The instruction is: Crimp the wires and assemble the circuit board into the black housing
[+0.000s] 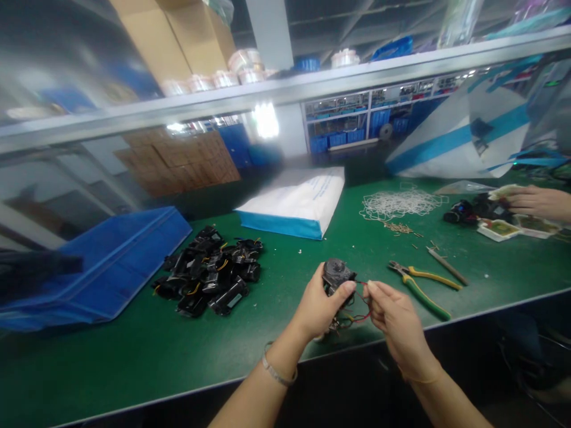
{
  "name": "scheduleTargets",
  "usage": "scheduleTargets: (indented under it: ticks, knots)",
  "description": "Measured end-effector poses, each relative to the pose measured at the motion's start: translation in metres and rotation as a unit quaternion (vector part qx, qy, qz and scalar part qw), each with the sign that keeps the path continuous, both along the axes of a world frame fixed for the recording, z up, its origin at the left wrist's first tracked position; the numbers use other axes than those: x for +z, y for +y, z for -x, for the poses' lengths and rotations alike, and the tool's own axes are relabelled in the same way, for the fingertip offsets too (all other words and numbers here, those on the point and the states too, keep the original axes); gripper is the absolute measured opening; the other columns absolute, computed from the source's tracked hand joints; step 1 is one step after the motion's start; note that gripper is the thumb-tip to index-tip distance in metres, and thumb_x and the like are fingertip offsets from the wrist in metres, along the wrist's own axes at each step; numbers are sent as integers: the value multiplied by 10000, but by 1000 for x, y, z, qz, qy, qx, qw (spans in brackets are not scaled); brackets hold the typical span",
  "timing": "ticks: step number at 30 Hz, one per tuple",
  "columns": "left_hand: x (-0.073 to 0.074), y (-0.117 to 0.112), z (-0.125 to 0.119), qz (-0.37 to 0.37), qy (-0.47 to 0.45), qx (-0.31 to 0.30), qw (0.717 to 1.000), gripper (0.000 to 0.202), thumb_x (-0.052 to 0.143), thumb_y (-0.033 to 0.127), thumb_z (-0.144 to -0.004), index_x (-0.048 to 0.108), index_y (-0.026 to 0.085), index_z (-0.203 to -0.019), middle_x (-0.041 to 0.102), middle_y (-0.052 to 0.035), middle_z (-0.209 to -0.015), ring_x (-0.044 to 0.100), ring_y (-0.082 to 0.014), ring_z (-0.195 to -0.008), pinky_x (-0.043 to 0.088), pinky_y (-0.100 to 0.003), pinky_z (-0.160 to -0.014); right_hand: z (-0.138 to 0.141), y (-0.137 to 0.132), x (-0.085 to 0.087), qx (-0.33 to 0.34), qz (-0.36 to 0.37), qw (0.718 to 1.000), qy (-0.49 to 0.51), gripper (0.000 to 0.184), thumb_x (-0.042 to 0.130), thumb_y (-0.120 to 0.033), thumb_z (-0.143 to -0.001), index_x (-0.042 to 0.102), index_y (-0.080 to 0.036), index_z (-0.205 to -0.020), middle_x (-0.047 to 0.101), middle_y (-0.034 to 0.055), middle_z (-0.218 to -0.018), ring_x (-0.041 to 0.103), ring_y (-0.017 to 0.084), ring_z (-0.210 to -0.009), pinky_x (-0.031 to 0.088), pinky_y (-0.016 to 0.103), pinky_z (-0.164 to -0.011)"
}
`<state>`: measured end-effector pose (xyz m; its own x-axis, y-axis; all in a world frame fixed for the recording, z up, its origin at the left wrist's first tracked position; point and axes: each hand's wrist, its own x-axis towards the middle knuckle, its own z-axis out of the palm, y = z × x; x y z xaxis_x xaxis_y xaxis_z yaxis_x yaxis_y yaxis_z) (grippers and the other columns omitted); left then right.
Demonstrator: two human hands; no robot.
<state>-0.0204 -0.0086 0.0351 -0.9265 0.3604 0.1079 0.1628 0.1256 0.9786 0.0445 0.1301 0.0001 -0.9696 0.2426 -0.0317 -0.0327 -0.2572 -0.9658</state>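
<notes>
My left hand [319, 306] is wrapped round a black motor unit [338, 273] with a round top, held above the front edge of the green bench. Red, black and greenish wires [357, 319] trail from its right side. Between thumb and fingers, my right hand [395, 315] pinches a red wire [369, 309] that runs from the unit. Just right of that hand lie pliers [422, 285] with one yellow and one green handle. Left of my hands a heap of black motor units [214, 270] with yellow wires rests on the bench.
A blue bin [129, 261] stands on the left. Behind are a white-and-blue bag [292, 202], tangled white ties [401, 204], small brass-coloured pins [398, 227] and a thin rod-like tool [447, 266]. At right, another person's hand [539, 204] is over small white trays [498, 230].
</notes>
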Motion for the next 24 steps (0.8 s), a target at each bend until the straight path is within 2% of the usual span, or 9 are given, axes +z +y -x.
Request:
scheduleTargets:
  ticks: [3, 5, 7, 10, 13, 16, 19, 22, 24]
  knots:
    - [-4, -6, 12, -150, -146, 65, 976, 533, 631, 573, -762, 551, 155, -1082, 634, -28, -844, 606, -152, -726, 501, -300, -728, -23, -12, -2, 32, -170, 980, 95, 322, 491, -404, -946, 584, -179, -734, 456, -11, -624, 426, 113, -579, 333, 222, -555]
    - [-4, -12, 18, -221, -194, 118, 949, 555, 633, 578, -760, 529, 168, -1120, 627, -12, -810, 607, -141, -664, 508, -286, -659, -35, -19, -5, 61, -200, 972, 110, 309, 481, -366, -958, 590, -185, -734, 516, 4, -701, 477, 129, -662, 357, 233, -634]
    - [-3, -16, 18, -249, -201, 115, 940, 540, 663, 533, -762, 525, 183, -1151, 640, -16, -870, 626, -143, -724, 511, -275, -693, -39, -20, -8, 59, -117, 989, 71, 309, 485, -394, -958, 570, -191, -740, 446, -20, -636, 406, 106, -581, 329, 218, -570]
    - [-1, -15, 9, -243, -198, 51, 948, 509, 662, 483, -790, 540, 188, -1188, 648, -42, -1014, 629, -156, -892, 494, -271, -817, -33, -14, -6, 21, 82, 996, 13, 281, 520, -453, -934, 559, -205, -809, 349, -45, -608, 300, 91, -537, 290, 193, -511]
    - [-2, -11, 2, -225, -183, 29, 957, 495, 653, 477, -802, 551, 200, -1200, 644, -45, -1073, 609, -167, -976, 468, -273, -878, -23, -4, -1, -6, 136, 991, 19, 250, 561, -445, -912, 590, -234, -1045, 502, -14, -763, 357, 96, -614, 321, 188, -544]
    - [-5, -11, 3, -208, -165, 37, 964, 499, 648, 486, -804, 544, 215, -1210, 636, -41, -1119, 590, -176, -1039, 434, -287, -940, -11, 10, -5, 28, 23, 999, -14, 412, 591, -453, -883, 547, -242, -1234, 593, 31, -965, 389, 99, -607, 316, 210, -516]
    - [-8, -14, 8, -172, -125, 48, 976, 517, 643, 503, -799, 538, 206, -1209, 615, -52, -1176, 564, -185, -1091, 406, -293, -976, 3, 30, -14, 54, -181, 981, -54, 421, 574, -477, -872, 612, -181, -1169, 625, 57, -882, 490, 151, -643, 389, 270, -581]
    - [-8, -14, 9, -106, -71, 47, 991, 520, 650, 522, -783, 551, 184, -1167, 623, -58, -1144, 563, -184, -1064, 408, -287, -959, 11, 42, -16, -16, -352, 935, -39, 348, 529, -499, -887, 664, -181, -928, 646, 75, -865, 574, 223, -789, 437, 358, -758]
    - [-6, -13, 8, -64, -33, 39, 997, 512, 644, 523, -786, 551, 175, -1151, 629, -58, -1115, 567, -179, -1040, 408, -283, -950, 12, 37, -12, -63, -370, 927, -9, 321, 559, -499, -870, 625, -192, -935, 650, 83, -939, 589, 240, -863, 450, 377, -804]
